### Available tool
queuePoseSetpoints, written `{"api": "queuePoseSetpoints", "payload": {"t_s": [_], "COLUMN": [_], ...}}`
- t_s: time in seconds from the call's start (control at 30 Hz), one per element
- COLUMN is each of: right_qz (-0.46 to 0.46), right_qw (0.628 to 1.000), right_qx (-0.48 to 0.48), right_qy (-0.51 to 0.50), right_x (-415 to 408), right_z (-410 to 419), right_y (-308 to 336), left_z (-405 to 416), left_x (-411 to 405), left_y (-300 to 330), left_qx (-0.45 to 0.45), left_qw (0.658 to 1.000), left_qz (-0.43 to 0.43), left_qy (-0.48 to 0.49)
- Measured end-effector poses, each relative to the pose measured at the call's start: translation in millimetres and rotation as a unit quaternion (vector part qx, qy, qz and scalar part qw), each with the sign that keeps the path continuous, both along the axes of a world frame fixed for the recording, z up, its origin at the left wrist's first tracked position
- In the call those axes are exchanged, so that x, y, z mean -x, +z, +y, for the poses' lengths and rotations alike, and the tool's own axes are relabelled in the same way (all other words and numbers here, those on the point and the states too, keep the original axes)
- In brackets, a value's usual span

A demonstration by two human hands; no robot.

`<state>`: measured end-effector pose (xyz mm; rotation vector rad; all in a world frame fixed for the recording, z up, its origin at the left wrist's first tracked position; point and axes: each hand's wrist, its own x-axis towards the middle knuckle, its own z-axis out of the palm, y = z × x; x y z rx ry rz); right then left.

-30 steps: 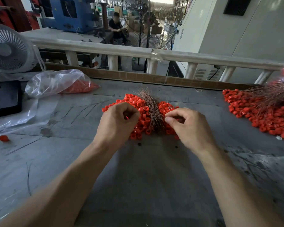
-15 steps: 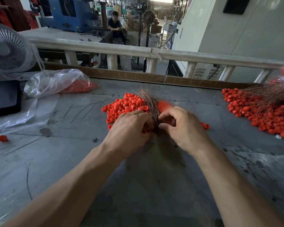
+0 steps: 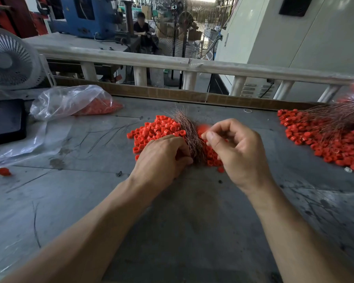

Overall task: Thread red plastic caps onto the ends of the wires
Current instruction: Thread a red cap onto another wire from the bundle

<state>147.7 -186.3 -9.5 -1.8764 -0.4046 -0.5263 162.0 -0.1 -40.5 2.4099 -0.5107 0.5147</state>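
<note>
**Hands at the cap pile**

We see the left hand (image 3: 161, 158) resting low on the grey table (image 3: 192, 231), fingers curled against the base of the copper wire bundle (image 3: 189, 133); whether it grips the wires we cannot tell. The right hand (image 3: 237, 148) is raised just beside the bundle, thumb and forefinger pinched together on something too small to make out. Loose red caps (image 3: 155, 131) lie heaped around the wires.

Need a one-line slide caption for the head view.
Both hands, left and right, work a wire bundle amid red caps.
</note>
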Motion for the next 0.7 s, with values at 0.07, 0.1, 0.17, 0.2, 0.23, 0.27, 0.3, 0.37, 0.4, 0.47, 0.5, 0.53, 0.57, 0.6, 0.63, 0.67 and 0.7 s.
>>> {"api": "queuePoseSetpoints", "payload": {"t_s": [0.07, 0.1, 0.17, 0.2, 0.23, 0.27, 0.3, 0.37, 0.4, 0.47, 0.5, 0.53, 0.57, 0.6, 0.63, 0.67, 0.7], "right_qz": [-0.012, -0.017, -0.02, -0.021, -0.02, -0.016, -0.006, 0.024, 0.04, 0.069, 0.082, 0.094, 0.105, 0.114, 0.121, 0.126, 0.13], "right_qw": [0.998, 0.996, 0.994, 0.995, 0.996, 0.997, 0.997, 0.997, 0.996, 0.993, 0.991, 0.989, 0.987, 0.985, 0.984, 0.983, 0.983], "right_qx": [-0.066, -0.089, -0.102, -0.093, -0.078, -0.065, -0.058, -0.054, -0.056, -0.068, -0.076, -0.085, -0.092, -0.099, -0.103, -0.103, -0.096], "right_qy": [0.019, 0.024, 0.03, 0.032, 0.035, 0.038, 0.042, 0.051, 0.056, 0.064, 0.067, 0.071, 0.075, 0.079, 0.084, 0.088, 0.092], "right_x": [1, 2, 2, 2, 2, 2, 1, 1, 1, 0, 0, 0, 1, 1, 2, 2, 3], "right_z": [1, 1, 1, 1, 2, 3, 5, 7, 8, 7, 6, 6, 6, 6, 6, 6, 6], "right_y": [4, 5, 7, 7, 6, 5, 4, 3, 3, 4, 4, 5, 5, 6, 6, 6, 6], "left_z": [-1, -2, -5, -7, -8, -10, -10, -10, -10, -8, -7, -6, -6, -5, -5, -4, -4], "left_x": [0, 1, 3, 4, 5, 6, 8, 9, 9, 10, 9, 9, 9, 8, 8, 8, 8], "left_y": [0, 1, 4, 5, 6, 8, 10, 12, 12, 13, 13, 13, 14, 14, 14, 14, 15], "left_qx": [0.015, 0.035, 0.118, 0.165, 0.199, 0.223, 0.248, 0.307, 0.329, 0.353, 0.353, 0.346, 0.335, 0.323, 0.313, 0.307, 0.311], "left_qw": [1.0, 0.999, 0.992, 0.984, 0.977, 0.972, 0.964, 0.939, 0.927, 0.913, 0.912, 0.915, 0.92, 0.926, 0.931, 0.935, 0.936], "left_qz": [0.001, 0.008, 0.037, 0.047, 0.044, 0.035, 0.032, 0.049, 0.057, 0.065, 0.065, 0.062, 0.057, 0.051, 0.043, 0.035, 0.031], "left_qy": [-0.006, -0.009, -0.024, -0.039, -0.054, -0.071, -0.093, -0.148, -0.17, -0.194, -0.199, -0.198, -0.196, -0.191, -0.182, -0.172, -0.162]}}
